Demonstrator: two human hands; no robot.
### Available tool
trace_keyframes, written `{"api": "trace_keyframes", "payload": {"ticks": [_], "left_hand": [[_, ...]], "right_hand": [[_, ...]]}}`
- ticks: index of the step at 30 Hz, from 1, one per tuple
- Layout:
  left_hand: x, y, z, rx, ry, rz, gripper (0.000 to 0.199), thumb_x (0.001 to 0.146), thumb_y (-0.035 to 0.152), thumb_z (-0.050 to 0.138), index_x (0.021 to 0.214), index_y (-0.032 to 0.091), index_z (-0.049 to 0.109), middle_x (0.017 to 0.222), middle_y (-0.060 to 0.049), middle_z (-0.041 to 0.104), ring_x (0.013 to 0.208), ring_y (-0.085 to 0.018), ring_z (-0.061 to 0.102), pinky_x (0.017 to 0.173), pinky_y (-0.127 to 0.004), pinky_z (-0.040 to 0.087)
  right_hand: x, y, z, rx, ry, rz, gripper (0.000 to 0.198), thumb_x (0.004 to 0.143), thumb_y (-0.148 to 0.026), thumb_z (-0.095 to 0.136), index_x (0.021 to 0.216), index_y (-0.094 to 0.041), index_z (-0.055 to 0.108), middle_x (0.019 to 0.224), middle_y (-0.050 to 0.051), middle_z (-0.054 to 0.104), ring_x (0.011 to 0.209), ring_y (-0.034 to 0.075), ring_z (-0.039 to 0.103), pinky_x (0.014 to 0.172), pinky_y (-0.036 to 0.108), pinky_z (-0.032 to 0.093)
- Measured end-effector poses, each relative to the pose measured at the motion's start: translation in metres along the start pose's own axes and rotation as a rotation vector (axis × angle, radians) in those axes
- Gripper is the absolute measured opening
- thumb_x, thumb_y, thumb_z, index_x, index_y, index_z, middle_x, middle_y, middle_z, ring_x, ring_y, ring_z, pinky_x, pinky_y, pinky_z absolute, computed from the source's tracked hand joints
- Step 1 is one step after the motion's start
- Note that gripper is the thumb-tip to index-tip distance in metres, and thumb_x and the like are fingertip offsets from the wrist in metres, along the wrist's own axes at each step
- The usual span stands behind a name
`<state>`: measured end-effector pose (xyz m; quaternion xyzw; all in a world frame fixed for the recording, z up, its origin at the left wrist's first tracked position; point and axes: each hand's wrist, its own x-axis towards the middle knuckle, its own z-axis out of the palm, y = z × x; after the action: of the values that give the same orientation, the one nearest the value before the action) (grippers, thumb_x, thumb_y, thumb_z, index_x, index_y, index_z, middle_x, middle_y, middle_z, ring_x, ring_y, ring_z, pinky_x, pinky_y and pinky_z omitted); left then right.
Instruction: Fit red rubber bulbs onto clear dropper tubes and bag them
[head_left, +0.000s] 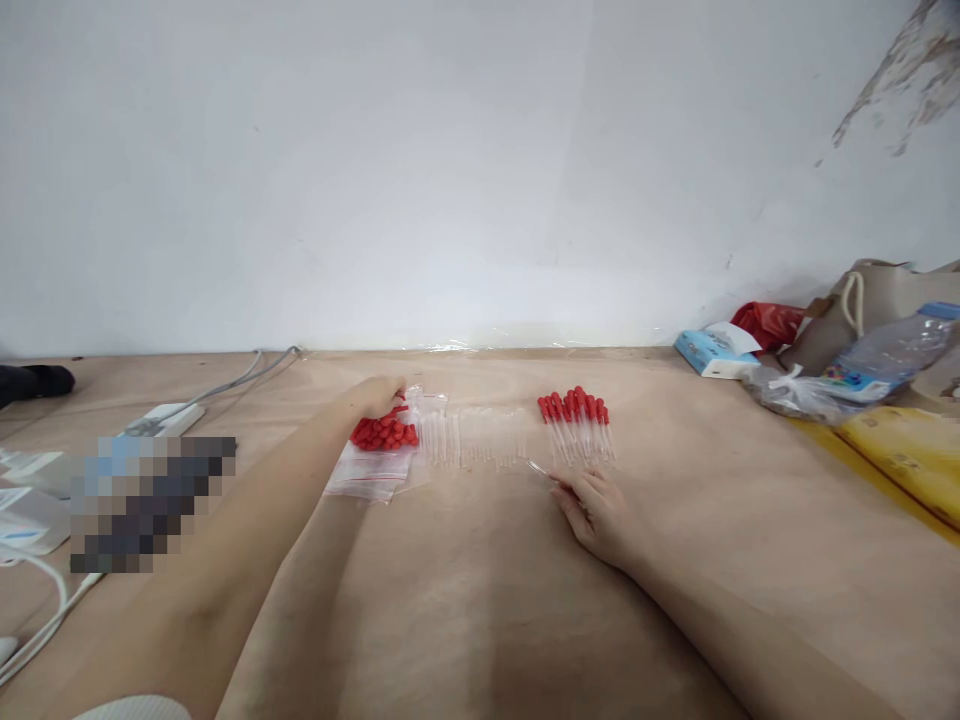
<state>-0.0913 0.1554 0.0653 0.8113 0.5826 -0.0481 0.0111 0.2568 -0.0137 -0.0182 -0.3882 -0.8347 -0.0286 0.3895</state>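
Note:
My left hand [381, 396] is over the far side of a pile of red rubber dropper bulbs [382, 432], its fingers closed on what looks like one red bulb at the fingertips. The pile lies on clear zip bags [367, 475]. In my right hand [596, 512] a thin clear dropper tube [537, 468] is pinched, pointing up and left. Between the hands lies a row of clear tubes [442, 437] without bulbs. Just beyond my right hand, several droppers with red bulbs [576, 410] lie side by side, bulbs toward the wall.
At the left are a pixelated dark object [154, 505], a white power strip [161, 420] and white chargers with cables [34, 515]. A blue tissue box [712, 355], a plastic bottle [896, 345] and a yellow package [904, 455] stand at the right. A white wall [480, 180] bounds the table.

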Motion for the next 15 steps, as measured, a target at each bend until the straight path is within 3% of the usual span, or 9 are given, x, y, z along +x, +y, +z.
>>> {"api": "trace_keyframes", "payload": {"ticks": [6,9,13,15], "left_hand": [[-0.006,-0.001,-0.012,-0.078,0.079,-0.028,0.013,0.072,0.022,0.047,0.080,0.016,0.056,0.076,-0.005,0.064,0.068,-0.019,0.057,0.059,-0.025,0.040],[-0.017,0.006,-0.021,-0.130,0.195,-0.039,0.015,0.078,0.023,0.043,0.085,0.016,0.055,0.079,-0.005,0.063,0.070,-0.018,0.057,0.062,-0.026,0.041],[-0.056,0.049,-0.010,-0.243,0.406,0.005,0.026,0.087,0.031,0.031,0.101,0.017,0.047,0.096,-0.006,0.059,0.086,-0.016,0.056,0.073,-0.025,0.042],[-0.083,0.082,0.008,-0.532,0.508,0.107,0.025,0.086,0.034,0.038,0.098,0.017,0.050,0.092,-0.005,0.061,0.083,-0.015,0.057,0.072,-0.025,0.044]], "right_hand": [[0.000,0.001,0.000,0.008,-0.011,0.028,0.019,0.086,-0.018,0.041,0.103,-0.018,0.051,0.081,0.005,0.064,0.072,0.016,0.058,0.065,0.030,0.042],[-0.001,0.001,0.000,0.024,-0.017,0.041,0.019,0.086,-0.018,0.041,0.102,-0.018,0.051,0.081,0.005,0.064,0.072,0.016,0.058,0.068,0.031,0.042],[-0.001,0.000,-0.002,0.057,-0.026,0.094,0.015,0.086,-0.021,0.041,0.096,-0.018,0.052,0.078,0.004,0.062,0.068,0.016,0.055,0.066,0.030,0.041],[0.001,-0.001,-0.003,0.080,-0.033,0.120,0.014,0.086,-0.022,0.041,0.092,-0.018,0.053,0.075,0.004,0.060,0.067,0.016,0.054,0.065,0.030,0.040]]}}
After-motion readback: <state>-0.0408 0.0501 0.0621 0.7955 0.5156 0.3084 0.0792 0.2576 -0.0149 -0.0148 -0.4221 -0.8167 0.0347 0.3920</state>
